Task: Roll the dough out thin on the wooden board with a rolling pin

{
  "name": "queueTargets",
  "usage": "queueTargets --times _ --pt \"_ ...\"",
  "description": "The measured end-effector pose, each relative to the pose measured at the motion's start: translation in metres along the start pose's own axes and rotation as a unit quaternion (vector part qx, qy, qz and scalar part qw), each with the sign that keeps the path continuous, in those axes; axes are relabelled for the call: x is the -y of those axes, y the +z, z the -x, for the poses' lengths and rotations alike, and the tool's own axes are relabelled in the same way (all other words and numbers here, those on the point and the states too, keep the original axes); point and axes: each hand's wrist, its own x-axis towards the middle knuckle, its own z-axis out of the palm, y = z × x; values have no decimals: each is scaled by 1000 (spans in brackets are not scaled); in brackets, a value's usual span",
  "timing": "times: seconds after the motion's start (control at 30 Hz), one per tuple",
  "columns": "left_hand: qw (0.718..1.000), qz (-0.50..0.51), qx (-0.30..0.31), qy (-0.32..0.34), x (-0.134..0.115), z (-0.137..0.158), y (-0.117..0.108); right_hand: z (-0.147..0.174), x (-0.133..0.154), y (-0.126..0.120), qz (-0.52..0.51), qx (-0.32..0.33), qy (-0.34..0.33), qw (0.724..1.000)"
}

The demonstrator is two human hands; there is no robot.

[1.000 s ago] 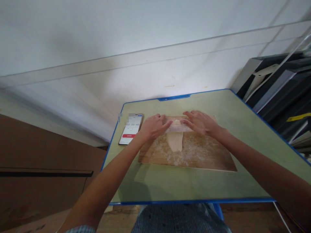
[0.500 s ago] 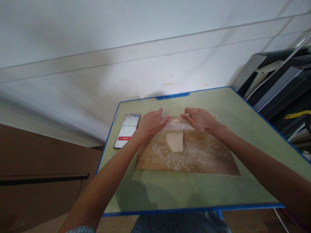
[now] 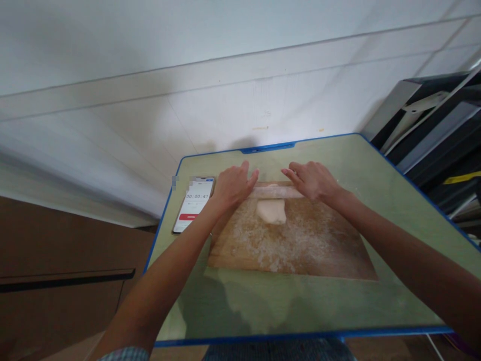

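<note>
A pale rolling pin (image 3: 277, 192) lies crosswise over a piece of dough (image 3: 271, 211) on a floured wooden board (image 3: 240, 250). My left hand (image 3: 233, 185) is on the pin's left end, its thumb pointing inward. At the other end, my right hand (image 3: 312, 180) is closed over the pin with the thumb and index finger toward the middle. Most of the dough shows on the near side of the pin, with a sliver just beyond it. Both ends of the pin are hidden under my hands.
A phone (image 3: 193, 205) with a running timer lies left of the board, close to my left forearm. The green table (image 3: 210, 311) has a blue rim and stands against a white wall (image 3: 225, 110). Dark flat items (image 3: 439, 120) lean at the right.
The dough on the near side of the pin looks shorter and more bunched. My hands have risen slightly in view, and the view itself has shifted a little. The timer went from 40 to 41.
</note>
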Motion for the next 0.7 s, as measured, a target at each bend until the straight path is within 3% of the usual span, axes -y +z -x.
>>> queueTargets --times 0.7 --pt "1000 11 6 -8 7 -27 12 -10 -2 3 -1 -8 0 1000"
